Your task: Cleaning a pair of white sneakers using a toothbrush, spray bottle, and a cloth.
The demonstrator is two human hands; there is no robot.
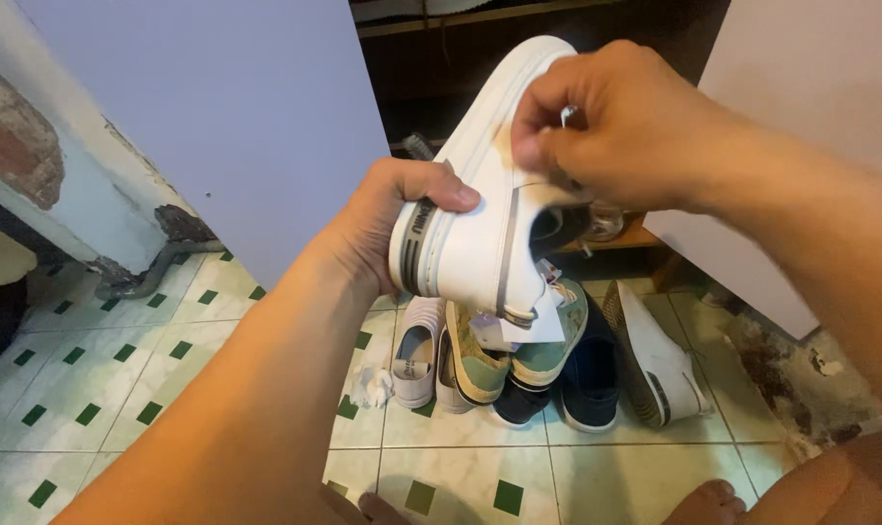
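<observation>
While the left hand (402, 219) clamps the heel of a white sneaker (485, 190), thumb over the top edge, the right hand (611, 122) pinches at the shoe's opening, fingers curled tight on something small; can't tell what. Sneaker is held up mid-frame, toe pointing far, above the shoe pile. Upper is smooth and matte, thick flat sole, grey stripe down the side, dark banded tab on the heel.

White paper tag (529, 326), flat and roughly rectangular, shows just below the heel; can't tell if it hangs from the shoe.

Pile (548, 365) on the floor below: pale grey slip-ons left, green canvas pair centre, navy pair, white shoe tipped on its side right showing a ribbed sole. Crumpled white scrap (371, 387) left of the pile.

Floor tiles (120, 389) glossy cream with small green squares. Wall (62, 165) at left has chipped plaster, brick exposed.
</observation>
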